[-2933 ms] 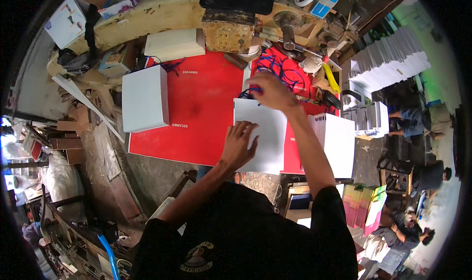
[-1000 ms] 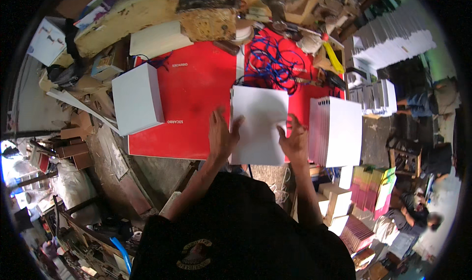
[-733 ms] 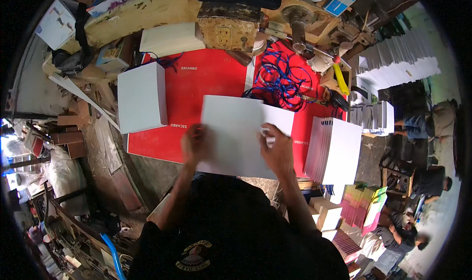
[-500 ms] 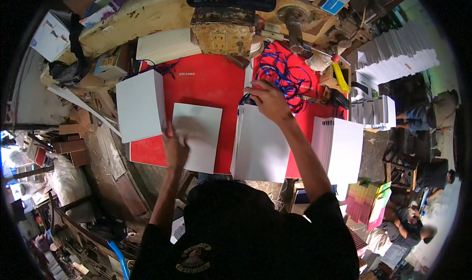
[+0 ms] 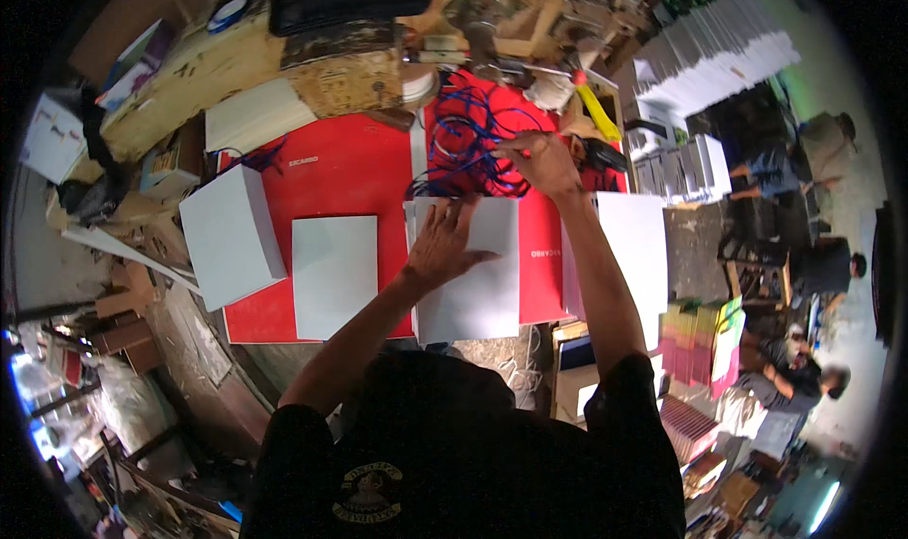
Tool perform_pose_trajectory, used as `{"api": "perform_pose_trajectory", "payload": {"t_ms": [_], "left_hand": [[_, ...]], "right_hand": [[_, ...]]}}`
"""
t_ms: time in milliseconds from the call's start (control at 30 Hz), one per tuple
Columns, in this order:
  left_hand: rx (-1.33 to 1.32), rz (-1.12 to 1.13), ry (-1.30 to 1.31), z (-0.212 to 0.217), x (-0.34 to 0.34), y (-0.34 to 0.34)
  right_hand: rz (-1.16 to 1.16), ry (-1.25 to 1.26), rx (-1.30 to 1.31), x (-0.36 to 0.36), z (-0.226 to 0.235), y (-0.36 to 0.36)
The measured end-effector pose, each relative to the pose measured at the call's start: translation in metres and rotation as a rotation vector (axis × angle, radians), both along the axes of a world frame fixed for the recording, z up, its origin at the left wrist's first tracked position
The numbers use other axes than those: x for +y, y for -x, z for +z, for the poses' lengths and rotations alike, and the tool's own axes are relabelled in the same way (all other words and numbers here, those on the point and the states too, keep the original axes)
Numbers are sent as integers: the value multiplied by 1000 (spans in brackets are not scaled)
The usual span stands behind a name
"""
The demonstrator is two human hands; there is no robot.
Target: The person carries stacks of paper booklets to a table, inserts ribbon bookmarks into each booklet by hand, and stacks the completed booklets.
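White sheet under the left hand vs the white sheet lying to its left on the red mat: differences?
The sheet under the left hand is pinned flat by the left hand; the loose sheet lies untouched. The pinned sheet looks larger and overhangs the near edge of the red mat; the loose sheet looks smaller. The pinned sheet's far edge meets the blue cords that the right hand reaches into; the loose sheet lies apart from them. Both are plain white, rectangular and flat.
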State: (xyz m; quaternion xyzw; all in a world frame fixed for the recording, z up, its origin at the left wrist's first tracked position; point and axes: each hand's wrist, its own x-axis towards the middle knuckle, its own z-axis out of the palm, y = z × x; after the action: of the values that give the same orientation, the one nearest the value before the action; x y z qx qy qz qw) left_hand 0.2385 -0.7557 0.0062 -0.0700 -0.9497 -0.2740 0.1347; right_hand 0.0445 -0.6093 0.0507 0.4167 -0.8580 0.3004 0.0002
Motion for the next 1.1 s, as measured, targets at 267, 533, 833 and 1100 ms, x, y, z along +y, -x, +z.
{"api": "perform_pose_trajectory", "payload": {"t_ms": [267, 533, 833, 1100], "left_hand": [[171, -191, -835, -18, -47, 0], [151, 131, -655, 18, -9, 0], [214, 451, -160, -2, 10, -46], [-425, 662, -953, 7, -36, -135]], "right_hand": [[-303, 42, -262, 47, 21, -92], [-412, 1030, -1766, 95, -52, -305], [-434, 313, -575, 88, 4, -235], [-280, 108, -278, 27, 8, -258]]}}
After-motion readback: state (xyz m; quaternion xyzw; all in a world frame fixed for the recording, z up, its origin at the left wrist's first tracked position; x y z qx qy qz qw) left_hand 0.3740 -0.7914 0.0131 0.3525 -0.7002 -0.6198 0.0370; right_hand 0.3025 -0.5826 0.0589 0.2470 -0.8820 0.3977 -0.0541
